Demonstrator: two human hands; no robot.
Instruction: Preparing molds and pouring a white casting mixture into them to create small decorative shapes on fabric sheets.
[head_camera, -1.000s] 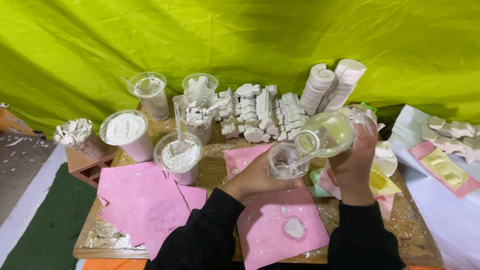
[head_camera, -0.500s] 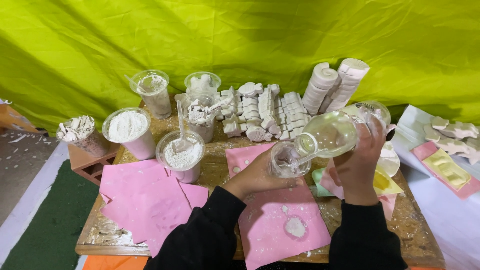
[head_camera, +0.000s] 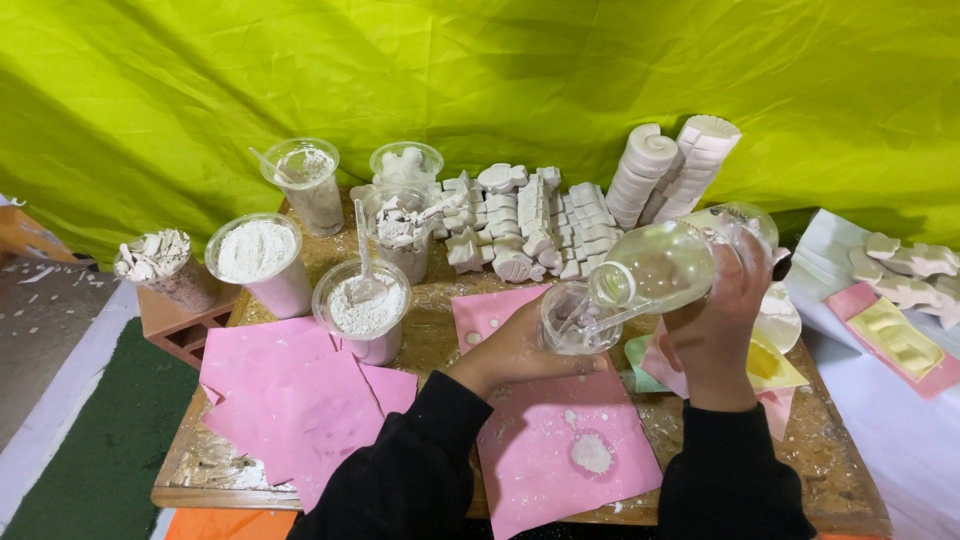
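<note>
Two forearms in dark sleeves, seen from above by the head camera.

Left hand (head_camera: 515, 350) and right hand (head_camera: 715, 325): both bare, with no gloves, rings or watch to be seen. Each arm is covered by a long black sleeve of soft, matte knit fabric, plain and without print, stripe or button. The left sleeve (head_camera: 400, 470) ends at the wrist in a snug cuff, with loose folds gathering toward the elbow. The right sleeve (head_camera: 730, 470) ends likewise in a close-fitting cuff at the wrist, its cloth smoother, with faint creases running lengthwise. Both sleeves run out of view at the lower edge.
</note>
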